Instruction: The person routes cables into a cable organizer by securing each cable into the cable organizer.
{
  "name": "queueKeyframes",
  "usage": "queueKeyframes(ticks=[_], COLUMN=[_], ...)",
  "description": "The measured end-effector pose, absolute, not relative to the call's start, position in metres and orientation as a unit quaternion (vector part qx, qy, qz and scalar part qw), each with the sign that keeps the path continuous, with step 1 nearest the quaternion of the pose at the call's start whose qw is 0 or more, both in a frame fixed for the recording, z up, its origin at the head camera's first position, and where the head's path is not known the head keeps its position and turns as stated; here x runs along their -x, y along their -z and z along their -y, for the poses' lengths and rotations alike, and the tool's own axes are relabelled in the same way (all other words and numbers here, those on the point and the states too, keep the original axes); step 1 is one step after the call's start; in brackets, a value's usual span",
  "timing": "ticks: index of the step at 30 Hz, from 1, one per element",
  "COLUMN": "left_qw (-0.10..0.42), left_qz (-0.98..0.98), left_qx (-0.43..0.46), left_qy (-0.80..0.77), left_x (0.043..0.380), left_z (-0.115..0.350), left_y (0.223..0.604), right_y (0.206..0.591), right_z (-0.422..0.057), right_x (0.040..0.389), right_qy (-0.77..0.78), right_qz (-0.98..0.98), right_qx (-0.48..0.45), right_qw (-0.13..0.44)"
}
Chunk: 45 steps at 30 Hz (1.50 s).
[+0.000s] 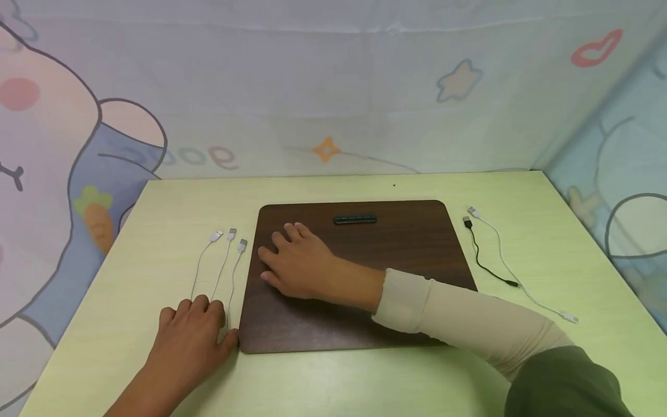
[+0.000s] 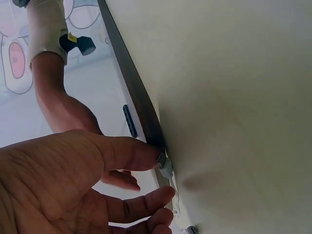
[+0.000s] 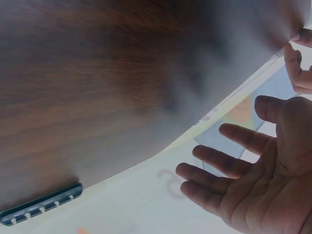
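My left hand (image 1: 190,333) hovers low at the near ends of three white USB cables (image 1: 197,269) on the left. In the left wrist view, a grey-white cable plug (image 2: 165,166) shows between its thumb tip and index finger, which stand apart. The thumb is right at the near-left corner of a dark brown wood-grain board (image 1: 359,324). Over the board's left part is my right hand (image 1: 299,263), fingers spread and holding nothing. A dark slotted cable holder (image 1: 355,219) lies near the board's far edge; its row of slots shows in the right wrist view.
Right of the board lie a short black USB cable (image 1: 484,267) and a longer white cable (image 1: 500,246), crossing near the black one's lower end. The pale table (image 1: 521,200) meets a printed cloth backdrop (image 1: 323,69) at its far edge.
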<state>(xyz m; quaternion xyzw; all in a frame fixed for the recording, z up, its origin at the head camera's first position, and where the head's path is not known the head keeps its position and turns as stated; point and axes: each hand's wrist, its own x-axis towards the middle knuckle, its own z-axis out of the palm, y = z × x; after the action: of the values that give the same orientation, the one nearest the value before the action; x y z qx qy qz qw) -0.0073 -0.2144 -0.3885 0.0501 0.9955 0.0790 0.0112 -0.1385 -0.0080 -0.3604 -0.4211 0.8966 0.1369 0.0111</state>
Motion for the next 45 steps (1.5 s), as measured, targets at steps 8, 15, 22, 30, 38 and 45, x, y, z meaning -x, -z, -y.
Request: queueKeyframes(ticks=[8,15,22,30,38,45], left_qw=[0.002,0.01,-0.001,-0.004,-0.01,-0.011], left_qz=[-0.996,-0.996,-0.996,-0.997,-0.997,-0.996], left_qx=[-0.053,-0.04,-0.03,-0.024,-0.024,-0.019], left_qy=[-0.077,-0.082,-0.082,-0.076,-0.077,-0.091], left_x=[0.004,0.003,0.001,0.002,0.003,0.005], left_z=[0.214,0.215,0.216,0.215,0.215,0.214], left_y=[0.39,0.389,0.39,0.392,0.391,0.392], right_y=[0.362,0.365,0.369,0.372,0.376,0.376], right_z=[0.031,0.045,0.06,0.07,0.077,0.085], right_x=[0.146,0.154,0.166,0.175,0.182,0.188], right_qy=[-0.16,-0.164,-0.175,-0.188,-0.184,-0.166], right_qz=[-0.887,-0.889,-0.881,-0.874,-0.872,-0.871], right_qx=[0.433,0.427,0.438,0.448,0.453,0.462], right_qw=[-0.01,-0.013,-0.025,-0.012,-0.015,-0.021])
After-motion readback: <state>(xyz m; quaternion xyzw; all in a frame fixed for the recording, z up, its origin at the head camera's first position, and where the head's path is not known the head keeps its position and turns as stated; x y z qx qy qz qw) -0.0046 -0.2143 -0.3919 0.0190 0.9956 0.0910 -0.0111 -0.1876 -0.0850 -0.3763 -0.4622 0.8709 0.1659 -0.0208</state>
